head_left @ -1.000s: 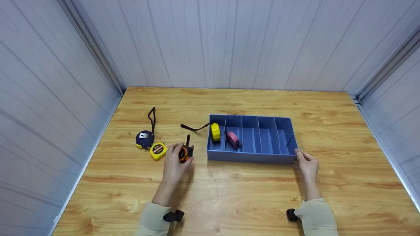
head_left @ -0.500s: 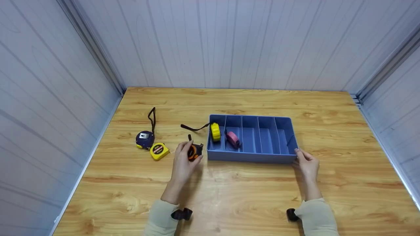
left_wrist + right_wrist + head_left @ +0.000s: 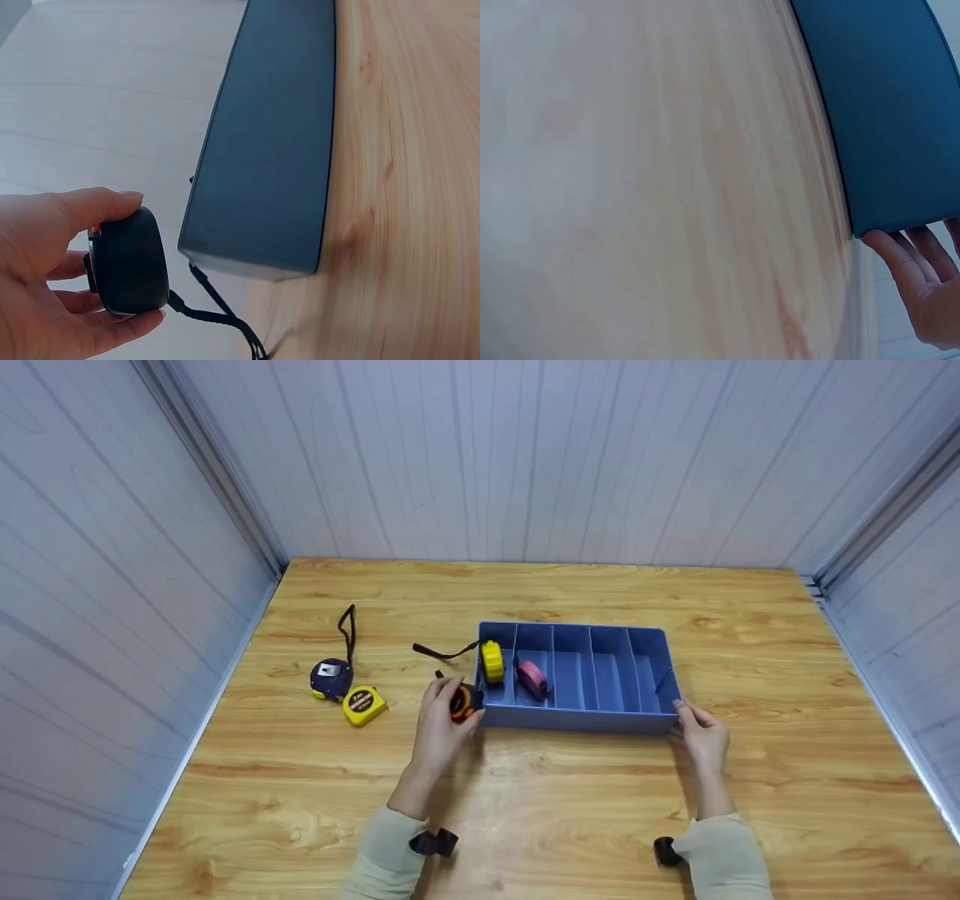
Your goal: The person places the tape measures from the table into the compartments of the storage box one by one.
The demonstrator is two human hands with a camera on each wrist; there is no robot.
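My left hand (image 3: 435, 739) holds a black-and-orange tape measure (image 3: 463, 703) between thumb and fingers, raised at the left end of a blue compartment box (image 3: 577, 721). Its black case (image 3: 133, 262) faces the left wrist view, a strap trailing from it. At the box's near right corner, my right hand (image 3: 703, 739) rests its fingertips against the end wall; the right wrist view shows those fingers (image 3: 900, 262) extended. Inside the box, a yellow tape measure (image 3: 492, 661) stands in the leftmost compartment, its strap hanging over the side. A pink tape measure (image 3: 532, 679) leans in the compartment beside it.
Left on the wooden table (image 3: 570, 810) lie a dark blue tape measure (image 3: 331, 679) with a looped strap and a yellow one (image 3: 364, 706), close together. Pale panel walls (image 3: 480, 457) stand at the back and both sides.
My left hand has carried the black-and-orange tape measure rightward, from near the yellow one on the table to the box's left end. The right hand and the box have stayed put.
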